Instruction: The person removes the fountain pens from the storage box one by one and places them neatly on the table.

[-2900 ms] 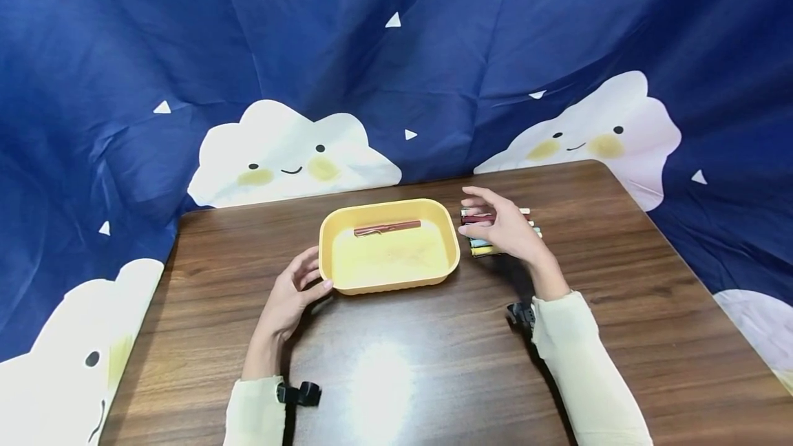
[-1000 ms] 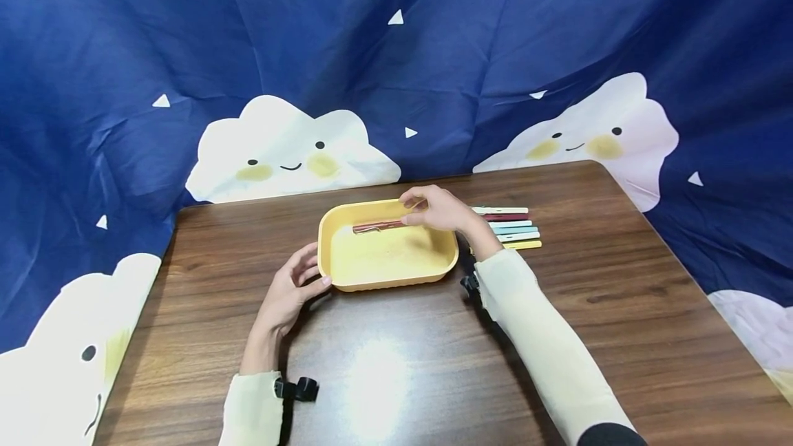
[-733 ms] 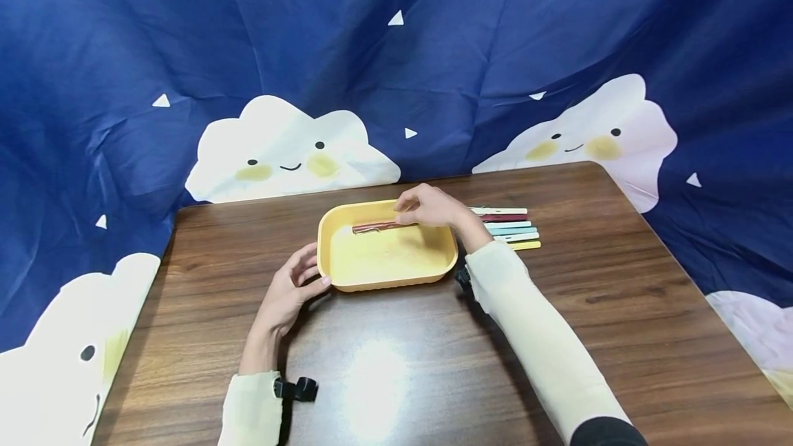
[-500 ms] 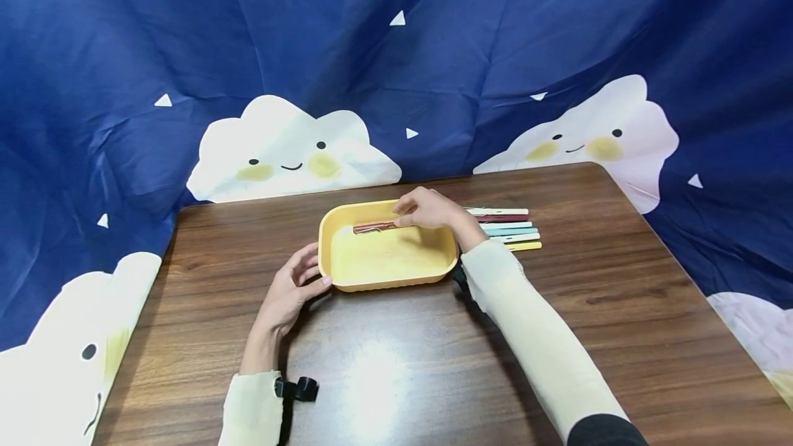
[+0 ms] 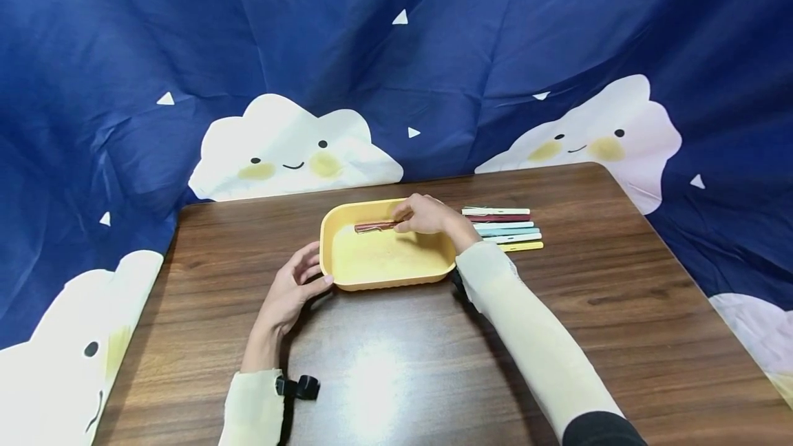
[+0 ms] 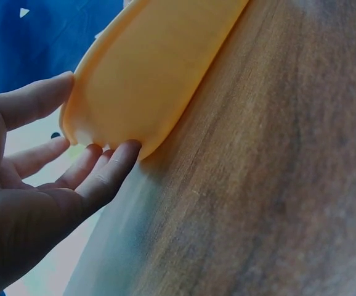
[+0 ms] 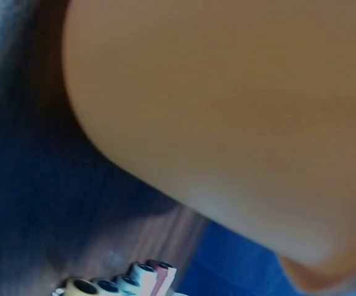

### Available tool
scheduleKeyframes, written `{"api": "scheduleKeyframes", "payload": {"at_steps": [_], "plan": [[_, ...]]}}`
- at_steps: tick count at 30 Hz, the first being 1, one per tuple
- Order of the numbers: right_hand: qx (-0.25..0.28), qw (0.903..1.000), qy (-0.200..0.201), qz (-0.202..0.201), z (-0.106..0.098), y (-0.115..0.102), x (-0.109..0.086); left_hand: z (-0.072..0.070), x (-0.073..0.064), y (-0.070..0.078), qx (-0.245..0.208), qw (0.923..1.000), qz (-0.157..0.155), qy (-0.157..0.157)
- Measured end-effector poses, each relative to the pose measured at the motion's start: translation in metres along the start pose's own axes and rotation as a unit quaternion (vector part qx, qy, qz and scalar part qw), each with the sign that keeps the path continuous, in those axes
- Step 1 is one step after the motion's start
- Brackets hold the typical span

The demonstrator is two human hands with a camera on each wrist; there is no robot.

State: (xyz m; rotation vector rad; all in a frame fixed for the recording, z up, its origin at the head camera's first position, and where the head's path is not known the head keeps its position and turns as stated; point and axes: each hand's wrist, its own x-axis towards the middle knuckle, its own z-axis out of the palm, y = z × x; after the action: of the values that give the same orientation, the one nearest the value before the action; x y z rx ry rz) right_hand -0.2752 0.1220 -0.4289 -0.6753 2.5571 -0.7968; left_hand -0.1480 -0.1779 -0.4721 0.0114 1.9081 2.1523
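A shallow yellow tray [image 5: 387, 282] stands on the table, with a dark red pen [image 5: 372, 227] lying along its far side. My left hand [image 5: 292, 289] holds the tray's left end, the thumb near its front corner; in the left wrist view its fingertips press against the yellow wall [image 6: 141, 74]. Reaching into the tray from the right, my right hand [image 5: 427, 215] pinches the red pen near its right end, which the fingers hide. In the right wrist view the tray's outer wall [image 7: 221, 111] fills most of the picture and the hand is out of sight.
Right of the tray, several pens [image 5: 508, 226] in white, dark red, blue and yellow lie side by side; their ends [image 7: 129, 285] show in the right wrist view. Behind the wooden table [image 5: 619, 281] hangs a blue cloth [image 5: 347, 40] with clouds.
My right hand has gone left from above the row of pens into the tray, onto the red pen. It then sank slightly. Left hand and tray stay in place.
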Motion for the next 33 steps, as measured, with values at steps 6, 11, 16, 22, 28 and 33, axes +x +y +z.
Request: {"api": "scheduleKeyframes", "payload": {"at_steps": [6,11,16,22,28,33], "plan": [[0.027,0.9992,-0.005,-0.028,0.008,0.004,0.001,0.0,0.001,0.001,0.0,1.0,-0.001,0.003],[0.021,0.9997,-0.003,-0.016,0.015,0.007,0.003,0.0,0.001,0.0,0.002,1.0,-0.002,0.003],[0.003,0.9997,0.011,-0.02,0.021,0.008,0.005,0.001,0.001,0.001,0.001,1.0,-0.002,0.001],[-0.012,0.9996,0.016,-0.022,0.025,0.008,0.005,0.001,0.001,0.001,0.0,1.0,0.001,-0.002],[-0.006,0.9996,0.015,-0.021,0.027,0.008,0.004,0.0,0.001,0.001,0.003,1.0,0.0,-0.003],[0.001,0.9998,0.016,-0.014,0.027,0.007,0.005,-0.001,0.001,0.001,0.005,1.0,-0.003,-0.002]]}}
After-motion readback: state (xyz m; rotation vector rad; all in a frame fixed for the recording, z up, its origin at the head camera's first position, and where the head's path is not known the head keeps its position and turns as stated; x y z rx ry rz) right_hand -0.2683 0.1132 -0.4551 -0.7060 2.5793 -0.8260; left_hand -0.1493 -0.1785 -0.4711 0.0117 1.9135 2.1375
